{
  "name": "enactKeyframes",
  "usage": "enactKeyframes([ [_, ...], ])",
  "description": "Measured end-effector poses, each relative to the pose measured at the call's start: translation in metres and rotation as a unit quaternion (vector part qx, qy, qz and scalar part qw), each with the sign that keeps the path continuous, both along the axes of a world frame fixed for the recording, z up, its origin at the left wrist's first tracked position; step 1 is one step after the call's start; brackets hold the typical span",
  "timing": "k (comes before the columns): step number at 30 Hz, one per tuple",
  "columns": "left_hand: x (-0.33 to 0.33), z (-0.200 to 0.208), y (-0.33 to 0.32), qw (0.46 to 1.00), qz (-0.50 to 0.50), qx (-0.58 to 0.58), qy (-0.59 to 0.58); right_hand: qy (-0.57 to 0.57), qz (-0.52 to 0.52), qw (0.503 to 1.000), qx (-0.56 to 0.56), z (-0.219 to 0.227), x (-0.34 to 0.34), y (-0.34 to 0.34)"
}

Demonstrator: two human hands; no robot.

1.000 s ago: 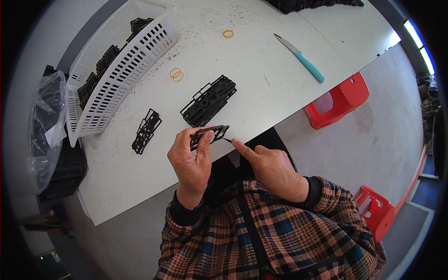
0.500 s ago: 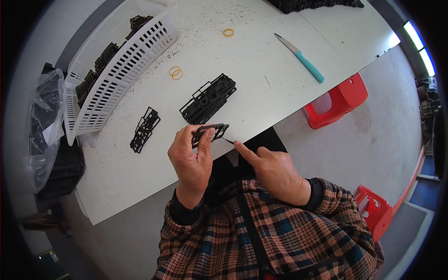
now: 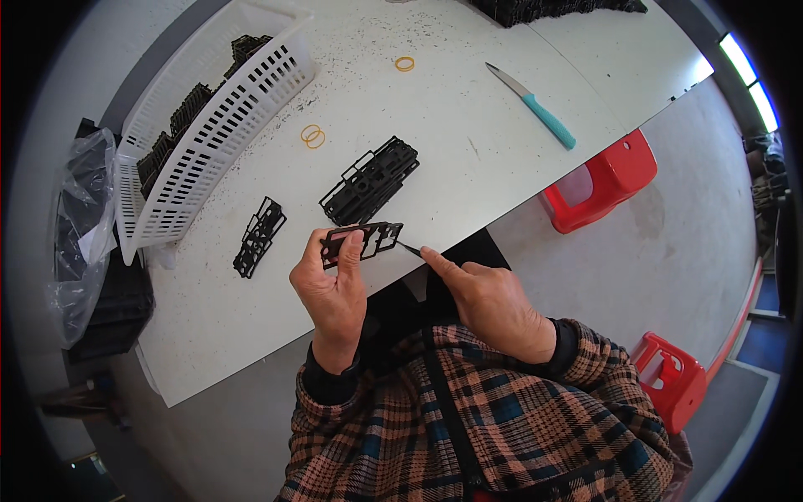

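Over the table's near edge, my left hand [image 3: 335, 289] pinches a flat black plastic frame [image 3: 381, 243] between thumb and fingers. The frame has several cut-out openings and is held tilted. My right hand [image 3: 493, 305] is closed round a knife [image 3: 410, 248], its index finger stretched along the thin dark blade. The blade's tip is at the frame's right end; whether it touches cannot be made out. The knife's handle is hidden in the palm. Just beyond my left hand lies a stack of black plastic frames [image 3: 370, 181]. A single black frame [image 3: 259, 238] lies farther left.
A white slotted basket [image 3: 222, 125] with black parts stands at the left. Yellow rubber bands [image 3: 313, 136] and a teal-handled knife [image 3: 548, 121] lie on the white table [image 3: 468, 184], among dark crumbs. Black parts [image 3: 552, 8] sit at the far edge. Red stools [image 3: 615, 180] stand at right.
My left hand has shifted slightly left and turned the black frame so its flat face shows more. The right hand with the knife stays nearly in place.
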State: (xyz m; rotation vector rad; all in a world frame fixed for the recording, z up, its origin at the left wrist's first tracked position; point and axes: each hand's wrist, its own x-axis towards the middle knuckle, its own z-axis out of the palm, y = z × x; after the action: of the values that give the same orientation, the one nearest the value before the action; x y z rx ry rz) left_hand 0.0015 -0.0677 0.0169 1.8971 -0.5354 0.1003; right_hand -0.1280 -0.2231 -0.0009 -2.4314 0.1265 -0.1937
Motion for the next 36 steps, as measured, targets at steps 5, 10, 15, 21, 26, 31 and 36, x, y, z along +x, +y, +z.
enactKeyframes([
  [5, 0.000, 0.000, 0.000, 1.000, -0.002, 0.017, -0.004, -0.010, 0.036, 0.999, -0.029, 0.004, 0.005, 0.004],
  [10, 0.001, -0.002, -0.001, 1.000, -0.010, 0.013, -0.024, -0.021, 0.050, 0.997, -0.062, 0.003, 0.008, 0.004],
  [15, 0.001, -0.002, 0.001, 0.997, -0.031, 0.032, -0.063, -0.002, 0.059, 0.990, -0.130, 0.002, 0.008, -0.005],
  [21, 0.002, -0.001, 0.002, 0.996, -0.054, 0.036, -0.068, 0.008, 0.071, 0.996, -0.061, 0.012, 0.012, -0.016],
  [26, 0.001, 0.000, 0.000, 0.994, -0.057, 0.041, -0.085, 0.004, 0.069, 0.997, -0.022, 0.017, 0.011, -0.012],
  [31, 0.000, 0.000, -0.001, 0.992, -0.066, 0.039, -0.099, -0.009, 0.066, 0.997, -0.045, 0.006, 0.006, -0.008],
  [36, -0.001, 0.000, 0.001, 0.990, -0.081, 0.052, -0.103, -0.008, 0.062, 0.995, -0.078, 0.005, 0.005, -0.006],
])
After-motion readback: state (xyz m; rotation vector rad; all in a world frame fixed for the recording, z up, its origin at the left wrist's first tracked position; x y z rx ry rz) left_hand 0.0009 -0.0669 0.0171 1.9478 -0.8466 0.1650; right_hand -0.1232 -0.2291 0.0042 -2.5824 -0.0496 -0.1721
